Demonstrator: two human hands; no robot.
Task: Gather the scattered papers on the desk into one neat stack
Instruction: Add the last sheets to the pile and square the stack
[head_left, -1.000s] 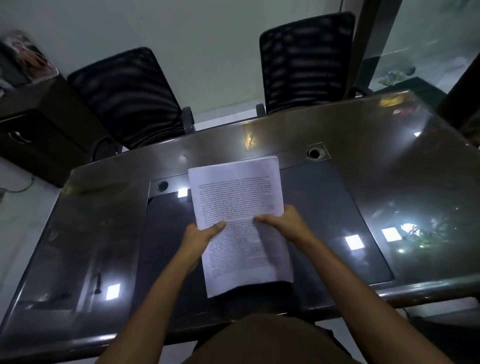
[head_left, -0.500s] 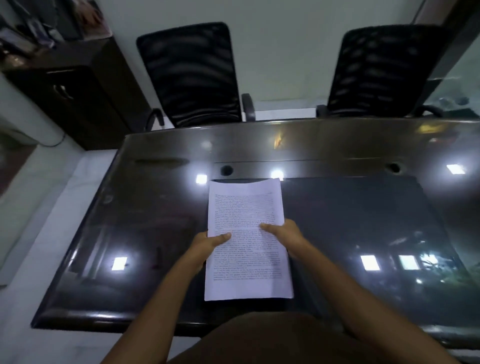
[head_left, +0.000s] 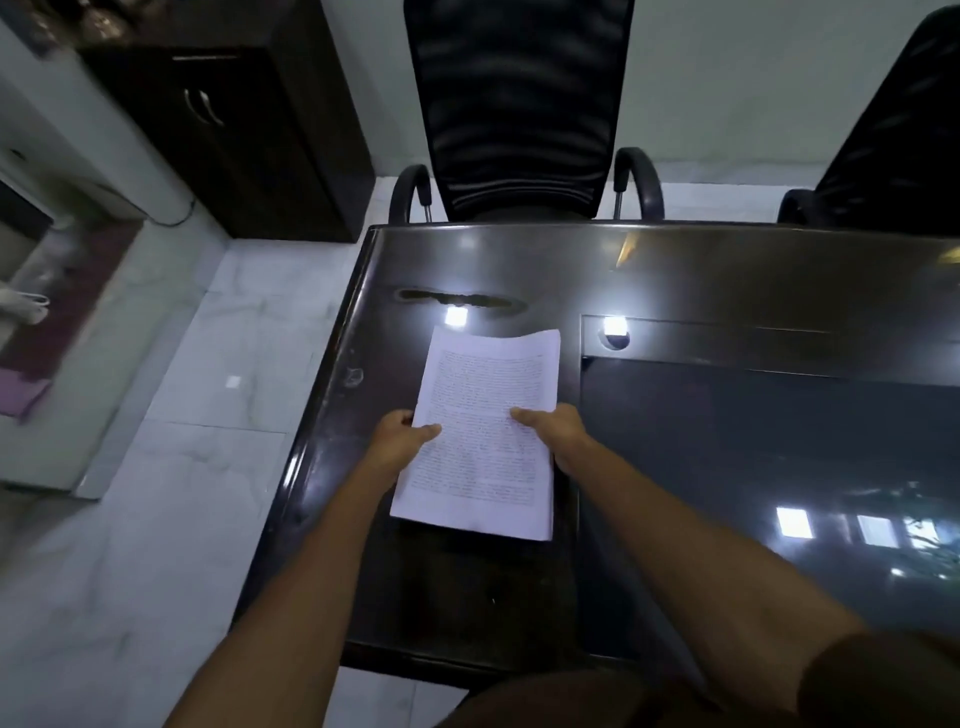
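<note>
Upper left of the frame: I see a dark cabinet (head_left: 234, 130).
Left hand (head_left: 397, 441): thumb over the left edge of the papers (head_left: 483, 415), fingers tucked beneath, pinching them.
Papers: one white printed stack, centre frame, over the left part of the table (head_left: 727, 270); I cannot tell if it touches.
Right hand (head_left: 558, 436): thumb on the right edge, gripping likewise.
Upper right: black chair (head_left: 904, 130) behind the table.

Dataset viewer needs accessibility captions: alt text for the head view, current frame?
The left hand and right hand hold one stack of printed papers by its side edges, thumbs on top, at the left end of a dark glossy desk. Two black office chairs stand behind it, and a dark cabinet stands at far left.
</note>
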